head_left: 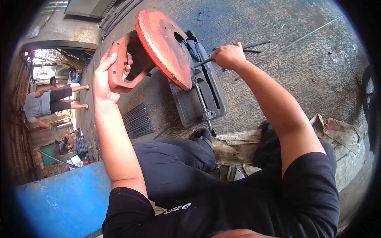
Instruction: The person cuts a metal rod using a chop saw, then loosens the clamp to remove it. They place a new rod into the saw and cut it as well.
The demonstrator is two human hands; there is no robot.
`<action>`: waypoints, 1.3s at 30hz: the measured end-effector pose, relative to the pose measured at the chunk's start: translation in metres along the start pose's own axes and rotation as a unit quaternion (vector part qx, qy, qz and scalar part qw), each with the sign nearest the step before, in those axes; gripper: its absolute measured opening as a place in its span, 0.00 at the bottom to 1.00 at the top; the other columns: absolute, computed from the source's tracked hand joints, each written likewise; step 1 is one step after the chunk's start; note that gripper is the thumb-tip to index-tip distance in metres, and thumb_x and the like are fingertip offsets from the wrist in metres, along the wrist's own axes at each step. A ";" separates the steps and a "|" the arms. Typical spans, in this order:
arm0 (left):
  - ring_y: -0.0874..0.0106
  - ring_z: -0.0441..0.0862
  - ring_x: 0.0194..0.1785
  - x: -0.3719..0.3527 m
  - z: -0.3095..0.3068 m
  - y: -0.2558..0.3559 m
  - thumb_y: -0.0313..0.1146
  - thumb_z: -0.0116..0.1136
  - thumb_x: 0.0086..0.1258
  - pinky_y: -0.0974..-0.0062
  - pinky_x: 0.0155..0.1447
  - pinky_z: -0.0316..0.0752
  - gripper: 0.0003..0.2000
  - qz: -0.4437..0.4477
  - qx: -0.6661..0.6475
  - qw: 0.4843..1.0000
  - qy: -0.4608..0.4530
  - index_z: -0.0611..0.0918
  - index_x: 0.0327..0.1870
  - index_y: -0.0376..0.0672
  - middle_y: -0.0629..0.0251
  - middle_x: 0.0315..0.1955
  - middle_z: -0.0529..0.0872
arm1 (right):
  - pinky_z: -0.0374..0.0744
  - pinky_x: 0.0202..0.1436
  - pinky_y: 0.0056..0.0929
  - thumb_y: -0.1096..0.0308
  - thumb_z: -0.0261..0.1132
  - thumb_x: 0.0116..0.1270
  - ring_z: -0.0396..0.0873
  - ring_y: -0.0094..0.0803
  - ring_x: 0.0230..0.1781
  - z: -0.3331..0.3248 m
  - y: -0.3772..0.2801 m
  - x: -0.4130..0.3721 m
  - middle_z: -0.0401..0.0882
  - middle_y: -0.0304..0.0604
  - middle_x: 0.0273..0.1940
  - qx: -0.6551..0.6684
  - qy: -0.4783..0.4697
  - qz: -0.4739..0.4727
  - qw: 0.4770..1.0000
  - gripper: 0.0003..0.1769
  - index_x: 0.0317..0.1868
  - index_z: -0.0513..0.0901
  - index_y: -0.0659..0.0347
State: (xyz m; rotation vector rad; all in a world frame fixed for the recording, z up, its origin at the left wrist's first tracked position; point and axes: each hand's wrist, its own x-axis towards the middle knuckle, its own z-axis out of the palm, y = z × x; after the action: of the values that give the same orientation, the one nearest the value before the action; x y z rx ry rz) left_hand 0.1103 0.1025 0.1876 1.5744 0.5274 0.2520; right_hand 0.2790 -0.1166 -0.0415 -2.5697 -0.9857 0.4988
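A chop saw with a worn orange blade guard [160, 45] stands on the floor before me, its grey metal base [188, 107] tilted in view. My left hand [105, 77] is wrapped round the saw's orange D-shaped handle [116, 65], fingers through the opening. My right hand [229, 56] is closed on a dark metal rod [204, 62], which runs across the base towards the guard. The clamp screw [202, 99] lies along the base below the rod. The guard hides the cutting disc and the rod's far end.
Several cut dark rods [138, 120] lie side by side left of the base. Short dark bars [257, 45] and a long thin rod [303, 39] are on the floor beyond my right hand. A blue sheet [63, 202] is at lower left. Two people [51, 101] are at far left.
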 end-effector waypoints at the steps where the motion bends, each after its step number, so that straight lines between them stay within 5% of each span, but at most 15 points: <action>1: 0.68 0.82 0.42 -0.001 0.002 0.001 0.34 0.55 0.70 0.76 0.44 0.79 0.22 -0.004 0.002 1.000 0.001 0.70 0.62 0.35 0.52 0.44 0.81 | 0.60 0.67 0.53 0.50 0.53 0.70 0.83 0.38 0.51 0.000 -0.001 0.001 0.87 0.41 0.46 0.001 0.002 -0.004 1.000 0.20 0.45 0.88 0.49; 39: 0.60 0.83 0.49 -0.001 -0.002 0.000 0.31 0.52 0.72 0.68 0.50 0.83 0.21 -0.016 -0.051 0.999 -0.003 0.70 0.64 0.34 0.49 0.50 0.81 | 0.63 0.63 0.47 0.49 0.51 0.71 0.84 0.38 0.49 0.005 -0.002 0.012 0.87 0.42 0.44 -0.009 -0.013 -0.040 0.999 0.21 0.44 0.88 0.49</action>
State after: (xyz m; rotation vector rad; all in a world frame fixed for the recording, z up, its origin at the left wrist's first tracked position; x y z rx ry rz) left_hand 0.1084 0.1035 0.1876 1.4659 0.5272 0.2451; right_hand 0.2839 -0.1057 -0.0478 -2.5329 -1.1022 0.5039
